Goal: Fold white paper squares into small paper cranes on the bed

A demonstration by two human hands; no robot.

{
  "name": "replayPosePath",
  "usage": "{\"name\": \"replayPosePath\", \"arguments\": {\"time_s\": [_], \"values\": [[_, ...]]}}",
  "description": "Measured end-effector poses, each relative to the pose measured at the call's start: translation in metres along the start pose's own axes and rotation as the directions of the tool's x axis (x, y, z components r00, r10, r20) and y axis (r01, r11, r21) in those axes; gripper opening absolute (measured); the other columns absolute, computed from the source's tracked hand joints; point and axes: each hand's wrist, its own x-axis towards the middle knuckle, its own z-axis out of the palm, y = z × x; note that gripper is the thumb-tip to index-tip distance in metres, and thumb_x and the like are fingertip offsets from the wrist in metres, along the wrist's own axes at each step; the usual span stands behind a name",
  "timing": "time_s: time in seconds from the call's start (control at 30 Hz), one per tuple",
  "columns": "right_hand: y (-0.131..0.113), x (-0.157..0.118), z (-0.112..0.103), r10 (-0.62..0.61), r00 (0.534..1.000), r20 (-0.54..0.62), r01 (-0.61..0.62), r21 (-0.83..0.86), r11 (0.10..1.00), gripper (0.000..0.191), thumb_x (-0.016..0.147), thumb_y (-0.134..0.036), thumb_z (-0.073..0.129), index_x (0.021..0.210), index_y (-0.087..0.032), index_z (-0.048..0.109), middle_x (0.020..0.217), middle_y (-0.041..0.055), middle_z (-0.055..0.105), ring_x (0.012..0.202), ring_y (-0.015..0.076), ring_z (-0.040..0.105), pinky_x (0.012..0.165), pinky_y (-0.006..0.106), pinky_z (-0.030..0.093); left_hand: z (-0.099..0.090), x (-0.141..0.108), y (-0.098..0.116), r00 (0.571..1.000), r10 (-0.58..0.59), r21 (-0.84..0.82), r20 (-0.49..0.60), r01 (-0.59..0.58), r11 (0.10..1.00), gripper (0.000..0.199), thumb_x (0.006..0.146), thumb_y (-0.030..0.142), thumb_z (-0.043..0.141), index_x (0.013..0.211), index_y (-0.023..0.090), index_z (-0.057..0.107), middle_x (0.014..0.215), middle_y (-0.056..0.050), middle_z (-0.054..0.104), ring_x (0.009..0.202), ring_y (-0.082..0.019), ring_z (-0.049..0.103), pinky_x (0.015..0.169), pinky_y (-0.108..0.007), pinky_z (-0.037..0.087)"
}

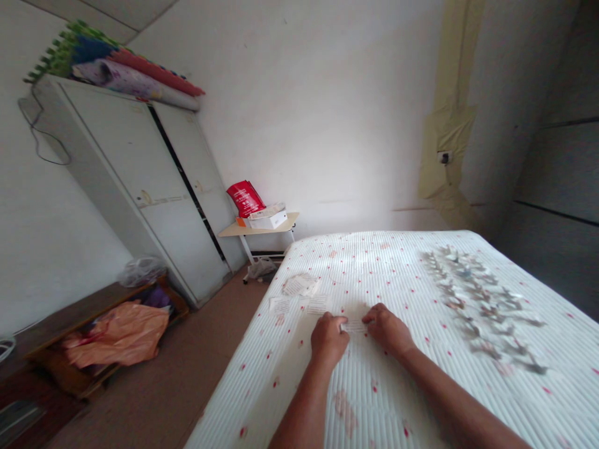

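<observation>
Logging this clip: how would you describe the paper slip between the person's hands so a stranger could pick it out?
On the white quilted mattress with red flecks, find the left hand and right hand. The small white paper slip lies between them, unlike the other paper slips farther up the mattress.

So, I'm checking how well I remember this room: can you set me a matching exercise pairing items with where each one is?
Items:
1. Red bag
2. Rolled-up mats
3. Orange plastic bag
4. Paper slip

Places:
A. Between the left hand and right hand, on the mattress
B. On the small table
C. On top of the wardrobe
D. On the low wooden shelf

Pairs: 1-B; 2-C; 3-D; 4-A
</observation>
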Motion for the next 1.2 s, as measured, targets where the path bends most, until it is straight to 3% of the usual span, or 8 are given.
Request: {"name": "replayPosePath", "arguments": {"time_s": [0.17,0.33,0.53,0.73,1.2], "values": [[-0.008,-0.003,-0.001,0.037,0.999,0.008,-0.037,-0.066,0.997,0.017,0.077,-0.026,0.048,0.08,-0.02,0.064,0.099,0.0041,0.056,0.072,0.0127,0.059,0.06,0.023,0.035,-0.003,-0.001,0.004,0.999,-0.032,-0.017,0.003,0.032,0.999,0.03,0.075,0.022,0.05,0.102,0.028,0.062,0.096,-0.002,0.059,0.091,-0.014,0.053,0.076,-0.02,0.039],[-0.015,-0.009,0.0,0.021,1.0,-0.018,-0.024,-0.141,0.99,0.022,0.073,-0.039,0.055,0.085,-0.021,0.06,0.096,0.0034,0.053,0.073,0.014,0.059,0.054,0.023,0.032,-0.001,-0.001,0.006,0.998,-0.052,-0.013,-0.033,0.052,0.999,0.029,0.075,0.036,0.053,0.101,0.028,0.062,0.097,-0.002,0.059,0.092,-0.015,0.052,0.075,-0.022,0.039],[-0.011,-0.007,0.002,0.014,1.0,-0.022,-0.018,-0.152,0.988,0.015,0.072,-0.029,0.055,0.085,-0.021,0.06,0.094,0.0022,0.052,0.071,0.013,0.059,0.053,0.022,0.031,0.003,0.0,0.006,0.997,-0.063,-0.004,-0.052,0.063,0.998,0.029,0.071,0.038,0.057,0.098,0.029,0.063,0.094,-0.002,0.059,0.089,-0.016,0.053,0.073,-0.023,0.039],[-0.004,-0.003,0.002,0.017,1.0,0.005,-0.017,-0.091,0.996,0.018,0.069,-0.017,0.052,0.084,-0.021,0.062,0.099,0.0027,0.053,0.071,0.0114,0.058,0.056,0.022,0.031,0.005,0.003,-0.002,0.999,-0.026,-0.048,-0.04,0.024,0.999,0.029,0.074,0.022,0.051,0.099,0.029,0.063,0.094,0.0,0.06,0.089,-0.013,0.054,0.074,-0.02,0.039],[-0.002,-0.003,0.002,0.009,1.0,0.006,-0.009,-0.066,0.998,0.02,0.069,-0.015,0.051,0.084,-0.02,0.063,0.099,0.004,0.054,0.071,0.0122,0.057,0.058,0.023,0.032,0.005,0.006,-0.008,0.999,-0.004,-0.154,-0.035,-0.001,0.988,0.038,0.069,0.007,0.046,0.098,0.024,0.064,0.088,-0.001,0.061,0.084,-0.013,0.054,0.077,-0.019,0.04]]}}
